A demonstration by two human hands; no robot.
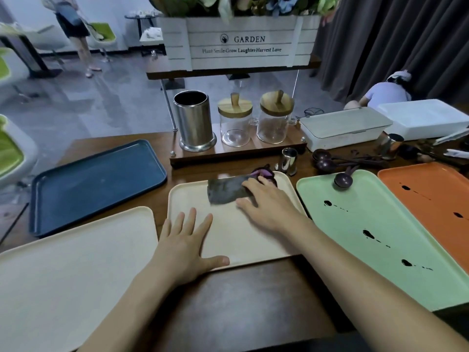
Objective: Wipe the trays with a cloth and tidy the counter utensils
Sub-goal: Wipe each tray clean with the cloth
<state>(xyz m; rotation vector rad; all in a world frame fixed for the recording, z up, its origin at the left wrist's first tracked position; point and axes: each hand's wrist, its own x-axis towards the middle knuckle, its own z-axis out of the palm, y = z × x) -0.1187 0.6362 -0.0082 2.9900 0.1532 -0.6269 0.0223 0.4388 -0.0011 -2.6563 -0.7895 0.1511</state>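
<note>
1. Five trays are spread across the counter [241,301], and the action is on the middle cream tray [228,237].
2. The left hand [185,245] lies flat on that tray's near left corner, fingers straight and spread, gripping nothing. It looks like a brace so the tray won't skate under the wiping.
3. The right hand [266,207] is well apart from it, fingers laid flat on top of the grey cloth [225,190], pressing it down at the tray's far edge. That is the pressure a wipe needs.
4. The cream surface between the hands shows no marks, so my read is that this tray is nearly finished.
5. Next in line, I'd say: the green tray [355,224] just to the right carries dark spots, and so does the orange tray [436,199] beyond it.
6. A dark spoon [342,180] sits on the green tray's far end and would need lifting off first.
7. More dark spoons [327,161] lie loose on the far counter, with the steel holder [194,120] standing empty to their left, a likely home for them.
</note>
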